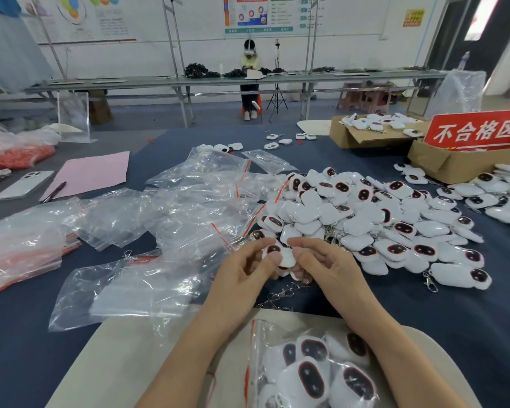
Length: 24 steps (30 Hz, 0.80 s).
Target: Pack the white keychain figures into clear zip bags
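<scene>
Head view: left hand [242, 269] and right hand [321, 263] both pinch a small clutch of white figures [281, 254], fingers curled round it, just in front of the loose pile [365, 213]. The figures look light, puffy and glossy, so probably slippery. Their chains [280, 295] will likely snag neighbours. Best grip: flat faces, thumb against fingers. Further left, empty bags [189, 201], limp and clingy. A filled bag [306, 375] sits on the beige board [124, 348] under the wrists. Bare cloth [18, 348] near left; boxes [442, 167] crowd the right.
</scene>
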Motion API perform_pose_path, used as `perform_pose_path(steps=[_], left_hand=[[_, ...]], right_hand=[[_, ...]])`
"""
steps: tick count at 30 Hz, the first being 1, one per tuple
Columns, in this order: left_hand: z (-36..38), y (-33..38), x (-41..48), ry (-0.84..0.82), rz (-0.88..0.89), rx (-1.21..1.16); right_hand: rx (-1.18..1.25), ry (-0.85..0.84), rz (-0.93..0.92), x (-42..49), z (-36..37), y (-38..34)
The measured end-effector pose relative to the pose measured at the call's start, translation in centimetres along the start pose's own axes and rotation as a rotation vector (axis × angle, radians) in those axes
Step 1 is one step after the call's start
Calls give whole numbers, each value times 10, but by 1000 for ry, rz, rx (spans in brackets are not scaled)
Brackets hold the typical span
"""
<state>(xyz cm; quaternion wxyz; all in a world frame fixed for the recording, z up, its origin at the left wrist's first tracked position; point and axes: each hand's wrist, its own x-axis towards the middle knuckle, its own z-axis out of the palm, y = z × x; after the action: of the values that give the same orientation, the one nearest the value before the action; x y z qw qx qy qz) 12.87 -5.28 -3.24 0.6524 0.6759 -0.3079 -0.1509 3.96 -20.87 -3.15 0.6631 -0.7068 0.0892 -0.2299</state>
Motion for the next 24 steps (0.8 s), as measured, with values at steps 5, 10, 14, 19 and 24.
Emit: perform_pose_path(steps=[5, 10, 14, 19, 24], left_hand=[[2, 3, -1, 8, -34, -17], [3, 3, 0, 9, -57, -22], [3, 4, -1, 4, -62, -20], [4, 7, 0, -6, -87, -122], [0, 5, 0, -16, -77, -162]], right_hand=[[26, -4, 20, 0, -1, 0], [7, -3, 32, 1, -1, 0], [-1, -9, 40, 2, -1, 0], [27, 22, 47, 2, -2, -1], [67, 74, 62, 2, -4, -2]])
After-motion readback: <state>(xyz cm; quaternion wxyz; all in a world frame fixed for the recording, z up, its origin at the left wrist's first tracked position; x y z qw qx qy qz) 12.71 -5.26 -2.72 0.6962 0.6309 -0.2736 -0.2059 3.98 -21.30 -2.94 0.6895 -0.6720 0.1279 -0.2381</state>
